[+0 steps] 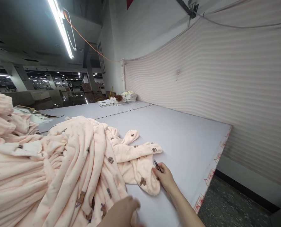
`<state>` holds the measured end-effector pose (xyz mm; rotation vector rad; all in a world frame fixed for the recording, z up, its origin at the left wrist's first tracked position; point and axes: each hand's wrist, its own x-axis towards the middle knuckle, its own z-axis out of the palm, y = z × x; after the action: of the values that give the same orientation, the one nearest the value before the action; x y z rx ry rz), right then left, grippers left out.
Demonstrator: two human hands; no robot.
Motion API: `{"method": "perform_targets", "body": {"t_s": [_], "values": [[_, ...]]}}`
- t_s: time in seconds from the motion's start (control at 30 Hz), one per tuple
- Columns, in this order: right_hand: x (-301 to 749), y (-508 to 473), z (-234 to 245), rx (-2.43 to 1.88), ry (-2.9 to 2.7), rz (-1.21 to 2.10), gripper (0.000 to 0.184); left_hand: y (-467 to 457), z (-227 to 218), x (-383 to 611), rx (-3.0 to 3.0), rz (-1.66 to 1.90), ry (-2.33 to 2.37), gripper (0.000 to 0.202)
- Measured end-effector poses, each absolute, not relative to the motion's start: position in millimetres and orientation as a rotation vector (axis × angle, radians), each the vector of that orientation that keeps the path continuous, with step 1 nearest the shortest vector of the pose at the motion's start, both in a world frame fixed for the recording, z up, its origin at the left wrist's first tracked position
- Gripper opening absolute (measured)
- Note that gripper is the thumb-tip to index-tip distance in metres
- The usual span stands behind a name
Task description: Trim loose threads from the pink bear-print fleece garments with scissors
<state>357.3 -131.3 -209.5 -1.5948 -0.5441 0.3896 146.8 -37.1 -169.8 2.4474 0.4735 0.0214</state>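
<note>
A big heap of pale pink fleece garments (67, 170) printed with small brown bears lies on a white table (178, 135). My right hand (165, 178) rests at the heap's right edge, fingers closed around small metal thread snips (157, 165) whose tips touch a pink sleeve (140, 151). My left hand (125, 211) is at the bottom of the view, blurred, lying on the fleece near the table's front; its fingers are smeared.
The table's right edge (213, 164) carries red print, with a dark floor below it. A striped fabric sheet (225, 82) hangs along the wall at right. Stacks of folded cloth (128, 96) sit at the table's far end. More pink garments (3, 123) pile up at left.
</note>
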Motion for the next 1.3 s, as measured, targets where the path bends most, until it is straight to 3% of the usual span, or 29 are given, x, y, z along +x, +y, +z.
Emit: {"method": "perform_targets", "body": {"t_s": [0.13, 0.33, 0.5, 0.57, 0.77, 0.97, 1.07, 1.17, 1.3], "values": [[324.1, -137.8, -191.1, -1.443, -0.61, 0.436, 0.016, -41.4, -156.1, 193.3, 1.907, 0.438, 0.636, 0.034], [294.0, -159.9, -178.1, -1.415, -0.68, 0.512, 0.018, -44.7, -163.1, 199.7, 1.531, 0.461, 0.582, 0.026], [279.2, -172.1, -189.3, -1.673, -0.799, 0.315, 0.026, -47.4, -157.6, 180.4, 0.965, 0.483, 0.445, 0.033], [273.0, -172.6, -192.3, -1.698, -0.819, 0.236, 0.018, -48.5, -158.5, 174.3, 0.914, 0.486, 0.427, 0.029], [265.3, -169.6, -189.2, -1.496, -0.832, 0.026, 0.011, -49.7, -194.1, 153.8, 1.269, 0.677, 0.563, 0.032], [258.4, -166.6, -191.8, -1.387, -1.028, -0.022, 0.012, -59.8, -198.6, 137.6, 2.193, 1.3, 0.637, 0.045], [251.9, -165.6, -194.2, -1.416, -1.172, -0.085, 0.013, -62.9, -180.9, 141.6, 2.205, 0.991, 0.52, 0.037], [248.3, -168.0, -188.3, -1.496, -1.177, -0.09, 0.012, -61.3, -169.7, 148.6, 1.763, 0.667, 0.529, 0.021], [249.7, -181.4, -170.6, -1.661, -0.999, 0.181, 0.007, -59.5, -169.2, 150.7, 1.262, 0.626, 0.457, 0.018]]}}
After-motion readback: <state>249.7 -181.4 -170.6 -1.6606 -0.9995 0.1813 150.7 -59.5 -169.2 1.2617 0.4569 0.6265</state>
